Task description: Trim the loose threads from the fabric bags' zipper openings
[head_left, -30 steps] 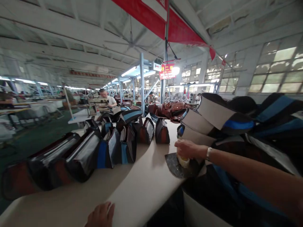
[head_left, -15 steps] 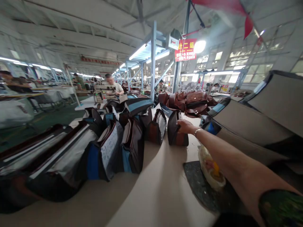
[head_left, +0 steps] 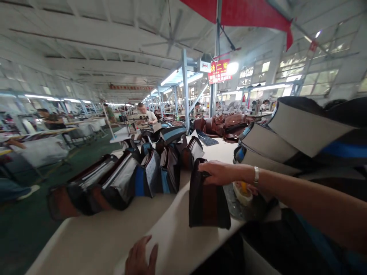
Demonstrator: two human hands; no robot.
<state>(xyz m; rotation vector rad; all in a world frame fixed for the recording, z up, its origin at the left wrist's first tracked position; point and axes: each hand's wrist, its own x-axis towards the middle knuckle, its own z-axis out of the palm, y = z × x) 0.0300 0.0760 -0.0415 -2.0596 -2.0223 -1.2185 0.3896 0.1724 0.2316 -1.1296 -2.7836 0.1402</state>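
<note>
My right hand (head_left: 216,172) grips the top edge of a dark bag (head_left: 210,206) with a brown panel down its side. The bag is upright over the pale table (head_left: 172,236), near its front; I cannot tell whether its base touches. My left hand (head_left: 141,255) is low in the view, fingers apart, holding nothing, to the left of the bag. Several similar bags with blue or brown panels, among them a bag with a blue panel (head_left: 145,177), stand in a row on the left side of the table.
Stacked grey-lined bag pieces (head_left: 304,126) crowd the right side. A small tub (head_left: 243,193) with a yellow item sits on a dark board behind my right wrist. Brown leather bags (head_left: 229,126) lie at the back. Another person (head_left: 147,114) sits beyond the table.
My right hand has drawn the dark bag from the row toward me. My left hand has come into view at the bottom. The view has shifted.
</note>
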